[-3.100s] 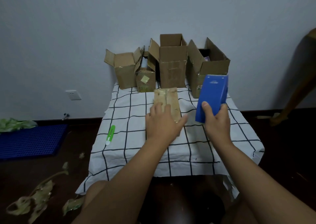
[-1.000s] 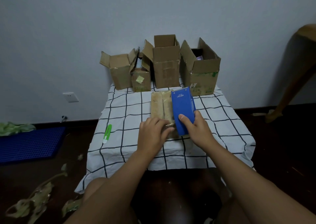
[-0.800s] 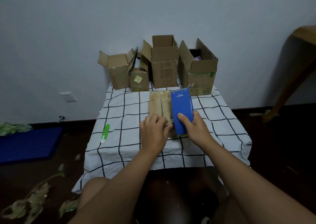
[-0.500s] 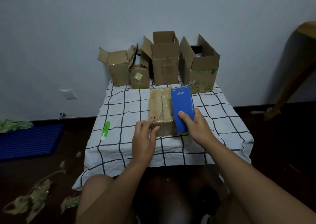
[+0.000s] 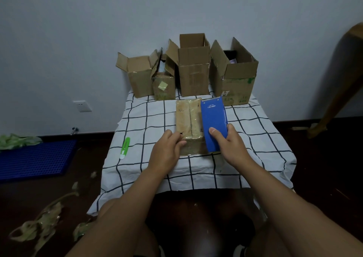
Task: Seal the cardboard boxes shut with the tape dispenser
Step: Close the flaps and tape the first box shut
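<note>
Small table draped in a white cloth (image 5: pixel 255 139) with a dark grid, pushed against a pale blue-grey wall (image 5: pixel 78 31). Four open cardboard boxes (image 5: pixel 193 74) along the back edge; a closed flat box (image 5: pixel 188 121) at centre. Right hand (image 5: pixel 229 142) wrapped around the blue tape dispenser (image 5: pixel 214 123) just beside that box. Left hand (image 5: pixel 167 150) at the box's near corner, fingers curled, grip unclear. Green cutter (image 5: pixel 125 148) left on the cloth. Dark floor, blue mat (image 5: pixel 35 158), crumpled tape scraps (image 5: pixel 39 227), wall socket (image 5: pixel 82 106).

Both arms are bare, with no sleeves. The left hand (image 5: pixel 166 153) and right hand (image 5: pixel 230 143) wear nothing.
</note>
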Demonstrator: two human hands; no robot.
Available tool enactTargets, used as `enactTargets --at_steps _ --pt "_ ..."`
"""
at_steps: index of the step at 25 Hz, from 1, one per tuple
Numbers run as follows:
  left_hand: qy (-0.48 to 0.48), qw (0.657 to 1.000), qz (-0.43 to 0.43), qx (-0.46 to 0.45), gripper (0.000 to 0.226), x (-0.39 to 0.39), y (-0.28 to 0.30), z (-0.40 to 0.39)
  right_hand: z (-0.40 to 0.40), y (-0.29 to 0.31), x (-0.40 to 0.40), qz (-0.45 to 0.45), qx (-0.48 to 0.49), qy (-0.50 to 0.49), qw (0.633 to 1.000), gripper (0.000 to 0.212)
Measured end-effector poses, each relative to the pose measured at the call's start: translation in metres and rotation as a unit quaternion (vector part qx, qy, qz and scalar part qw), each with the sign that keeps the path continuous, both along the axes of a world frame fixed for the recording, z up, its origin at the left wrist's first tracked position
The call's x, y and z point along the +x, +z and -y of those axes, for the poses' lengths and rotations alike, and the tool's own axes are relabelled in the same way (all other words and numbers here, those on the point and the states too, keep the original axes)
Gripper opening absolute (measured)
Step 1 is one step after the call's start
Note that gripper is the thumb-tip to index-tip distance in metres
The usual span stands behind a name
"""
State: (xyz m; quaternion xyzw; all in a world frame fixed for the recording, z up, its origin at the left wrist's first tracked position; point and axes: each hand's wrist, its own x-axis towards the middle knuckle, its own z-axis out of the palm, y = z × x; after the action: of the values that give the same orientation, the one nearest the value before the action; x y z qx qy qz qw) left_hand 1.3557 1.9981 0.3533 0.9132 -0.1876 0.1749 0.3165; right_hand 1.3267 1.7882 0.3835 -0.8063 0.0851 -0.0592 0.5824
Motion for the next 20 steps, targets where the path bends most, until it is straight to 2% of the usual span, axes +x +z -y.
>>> enactTargets --at_steps 3,6,10,12,15,20 --pt "0.008 0.999 -0.016 0.037 0.028 0.0 0.002 0.002 -0.001 -0.001 -0.001 0.003 -0.001 -0.002 1.0 0.041" --pt "0.034 0.998 0.002 0.049 0.026 -0.002 0.001 0.01 -0.002 -0.001 -0.001 0.001 -0.009 -0.008 1.0 0.041" --pt "0.005 0.997 -0.039 -0.06 0.016 -0.004 -0.005 0.001 -0.001 -0.002 0.0 -0.002 -0.016 -0.002 1.0 0.042" --pt "0.01 0.994 -0.047 -0.094 0.019 -0.007 -0.005 -0.005 -0.001 -0.001 0.002 -0.004 -0.012 0.0 1.0 0.043" --pt "0.064 0.996 -0.013 -0.064 0.022 -0.015 -0.004 0.007 -0.001 0.0 0.002 -0.002 -0.006 0.0 1.0 0.042" --pt "0.077 0.995 0.053 0.019 0.015 -0.016 -0.004 0.015 -0.001 0.004 0.001 -0.006 0.016 0.002 1.0 0.04"
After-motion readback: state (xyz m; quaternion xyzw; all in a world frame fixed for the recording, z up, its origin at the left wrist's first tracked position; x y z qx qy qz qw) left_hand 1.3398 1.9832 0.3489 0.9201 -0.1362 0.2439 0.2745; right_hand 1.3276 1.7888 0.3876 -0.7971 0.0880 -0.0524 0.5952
